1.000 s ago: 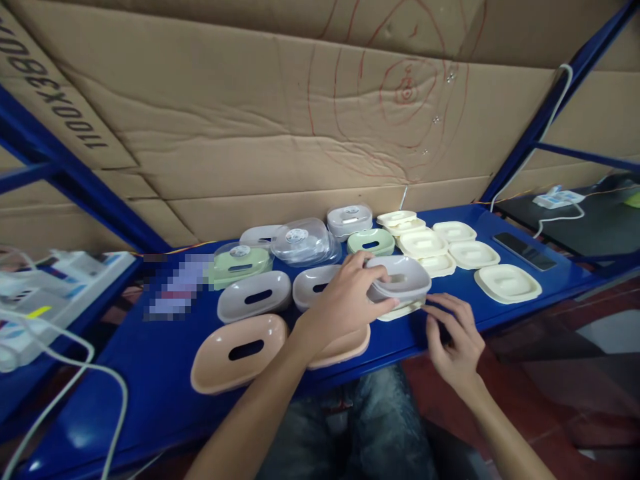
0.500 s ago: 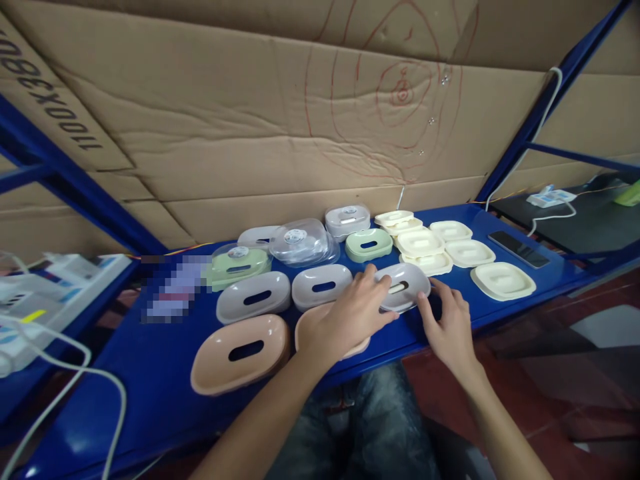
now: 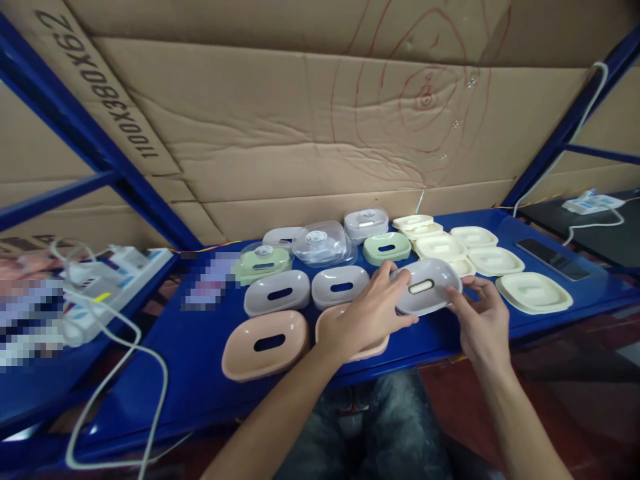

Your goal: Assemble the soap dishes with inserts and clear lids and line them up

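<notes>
Between my hands is a grey oval soap dish (image 3: 436, 285), tilted above the blue table (image 3: 425, 337). Something cream shows through its slot. My left hand (image 3: 375, 305) grips the left end with fingers over the rim. On the right end, the thumb and fingers of my right hand (image 3: 484, 319) pinch the edge. A peach dish (image 3: 353, 340) lies partly hidden under my left forearm, with another peach dish (image 3: 265, 343) to its left. Behind these sit two grey dishes (image 3: 277, 292). Flat cream pieces (image 3: 534, 292) lie to the right of my right hand.
Clear lids (image 3: 323, 241), a green lidded dish (image 3: 264, 265), an open green dish (image 3: 387, 248) and a grey lidded dish (image 3: 366, 223) stand along the back. A phone (image 3: 553, 259) lies at right. White cables (image 3: 163, 373) hang at left beside power strips (image 3: 100, 303). Cardboard (image 3: 300, 107) walls the back.
The grey dish has come up off the table and tilted, and my right hand has closed on its right end. The whole view has shifted, so things appear farther right.
</notes>
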Motion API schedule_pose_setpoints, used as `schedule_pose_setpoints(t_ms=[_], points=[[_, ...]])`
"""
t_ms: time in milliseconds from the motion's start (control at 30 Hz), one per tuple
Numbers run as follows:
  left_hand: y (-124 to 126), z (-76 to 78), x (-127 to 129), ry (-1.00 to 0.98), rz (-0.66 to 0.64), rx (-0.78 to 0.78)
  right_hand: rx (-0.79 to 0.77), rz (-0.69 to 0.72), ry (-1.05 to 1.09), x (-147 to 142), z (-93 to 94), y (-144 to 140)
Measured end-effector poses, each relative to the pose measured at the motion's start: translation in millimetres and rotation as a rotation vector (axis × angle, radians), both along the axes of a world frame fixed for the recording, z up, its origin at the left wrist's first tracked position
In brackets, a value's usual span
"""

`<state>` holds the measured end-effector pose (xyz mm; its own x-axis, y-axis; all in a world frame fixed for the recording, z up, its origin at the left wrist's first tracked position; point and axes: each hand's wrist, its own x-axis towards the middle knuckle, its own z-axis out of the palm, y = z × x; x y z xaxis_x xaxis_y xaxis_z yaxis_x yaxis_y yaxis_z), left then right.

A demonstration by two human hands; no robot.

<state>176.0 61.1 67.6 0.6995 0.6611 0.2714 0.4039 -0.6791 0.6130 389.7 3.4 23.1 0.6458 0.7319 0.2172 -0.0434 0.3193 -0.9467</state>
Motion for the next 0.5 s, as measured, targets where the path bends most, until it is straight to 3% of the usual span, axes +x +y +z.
schedule_pose_setpoints(t_ms=[133, 200, 400, 500], points=[[2, 11.0, -1, -0.213, 0.032, 0.078, 0.047, 0.003, 0.108, -3, 26.1, 10], [4, 13.0, 0, -0.366, 0.085, 0.026, 0.052, 0.009, 0.135, -7, 38.8, 17], [19, 14.9, 2, -0.928, 0.184, -0.607, 0.119, 0.029, 0.012, -31, 56.1, 51], [26, 19.6, -4, -1.048, 0.266, -0.713, 0.064, 0.131, -0.076, -37, 59.3, 69]])
